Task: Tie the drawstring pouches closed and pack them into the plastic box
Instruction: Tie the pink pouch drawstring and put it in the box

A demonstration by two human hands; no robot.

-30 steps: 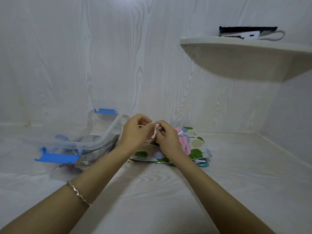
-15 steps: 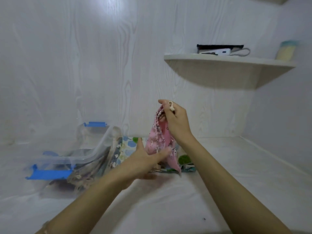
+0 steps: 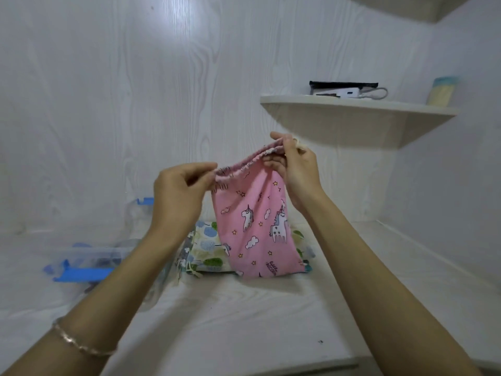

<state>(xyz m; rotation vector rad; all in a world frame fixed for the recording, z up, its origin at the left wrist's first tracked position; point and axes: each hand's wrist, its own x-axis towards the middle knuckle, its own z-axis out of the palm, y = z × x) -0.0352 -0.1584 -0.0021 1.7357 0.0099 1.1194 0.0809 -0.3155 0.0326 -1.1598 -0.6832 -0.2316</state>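
The pink unicorn pouch [image 3: 254,221] hung in the air above the counter [image 3: 244,316], stretched by its gathered top hem. The left grip [image 3: 179,191] pinched the hem's left end between thumb and fingers. The right grip [image 3: 295,169] pinched the right end, higher up. A leaf-print pouch [image 3: 208,248] lay on the counter beneath, and the clear plastic box [image 3: 108,251] with blue clips sat off left.

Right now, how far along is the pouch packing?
Done: something dark lies in the plastic box, too blurred to name. In hand: left hand and right hand hold the pink pouch by its top hem. Left: closing and packing it, then the leaf-print pouch lying beneath.
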